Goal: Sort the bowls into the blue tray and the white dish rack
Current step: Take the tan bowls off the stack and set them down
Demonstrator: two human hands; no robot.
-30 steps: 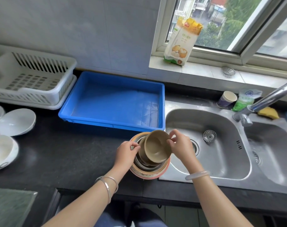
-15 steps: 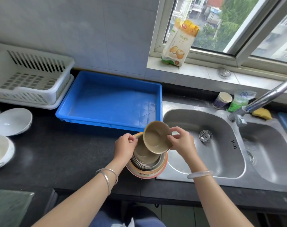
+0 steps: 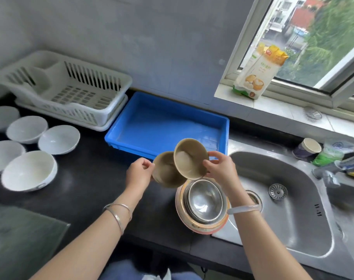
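Each hand grips a tan bowl: left hand one bowl, right hand another; the flour bag's print is unreadable.

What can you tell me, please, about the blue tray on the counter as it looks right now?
The blue tray is a shallow rectangular bin of what looks like moulded plastic, with a raised rim and a flat, scuffed floor. Nothing lies in it. It sits level on the dark counter against the wall, its left end close beside the white dish rack and its right end by the sink. Two tan bowls held in front hide part of its near rim.
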